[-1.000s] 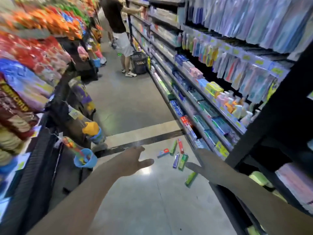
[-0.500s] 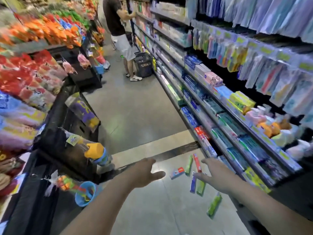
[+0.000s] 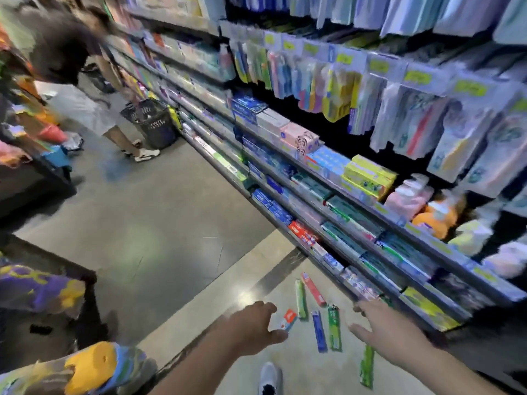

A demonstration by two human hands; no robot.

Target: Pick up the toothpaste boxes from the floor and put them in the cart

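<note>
Aisle floor (image 3: pixel 159 223) lies open toward 11 o'clock; shelving (image 3: pixel 356 240) edges 2 o'clock. We see toothpaste boxes (image 3: pixel 319 330) lying at 12 between our left hand (image 3: pixel 251 323) and right hand (image 3: pixel 387 332), both spread, grasping nothing.

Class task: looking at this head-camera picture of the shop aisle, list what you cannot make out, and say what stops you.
- Cart: none in the head view, so its place is unknown.
- Print on the toothpaste boxes on the floor: too small and blurred.
- Small red and blue box: partly covered by the left hand.
- Lone green box: its top end is behind the right hand.
- Shelf price labels: motion blur.
</note>
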